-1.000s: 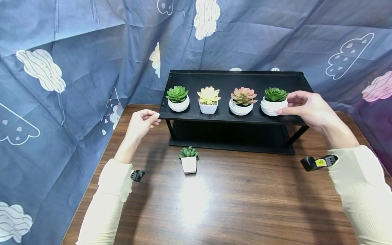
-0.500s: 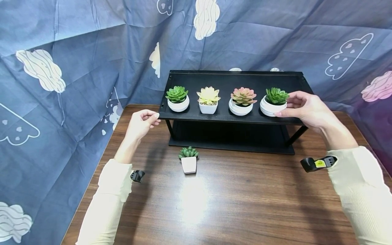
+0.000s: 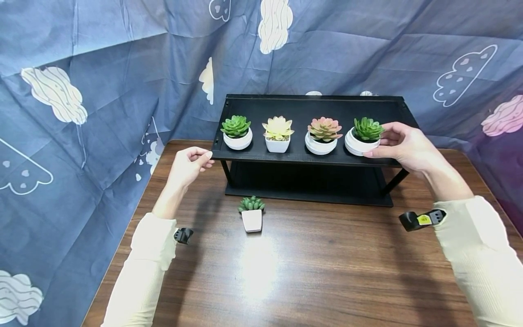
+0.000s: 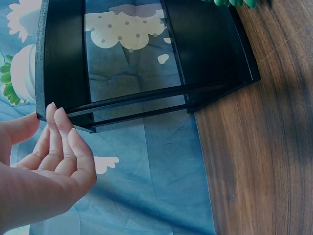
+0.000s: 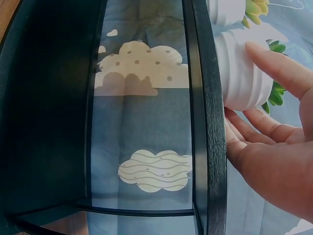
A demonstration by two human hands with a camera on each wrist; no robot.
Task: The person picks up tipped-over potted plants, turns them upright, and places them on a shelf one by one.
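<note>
My right hand (image 3: 412, 147) holds the white round pot of the rightmost green succulent (image 3: 361, 138), thumb at its front and fingers behind. That pot stands on the top board of a black two-tier shelf (image 3: 261, 106). At the shelf's front left corner my left hand (image 3: 188, 165) pinches the board, thumb above and fingertips below, as the left wrist view shows. Along the same board stand a pink succulent (image 3: 323, 136), a yellow succulent (image 3: 278, 136) in a square pot, and another green succulent (image 3: 237, 131).
A small dark green succulent (image 3: 252, 215) in a white tapered pot lies on its side on the wooden table (image 3: 327, 263), in front of the shelf. Behind hangs a blue curtain (image 3: 122, 68) with cloud prints.
The right hand has shifted the rightmost pot slightly left, and the plant in it has turned a little. My left hand has stayed at the shelf corner.
</note>
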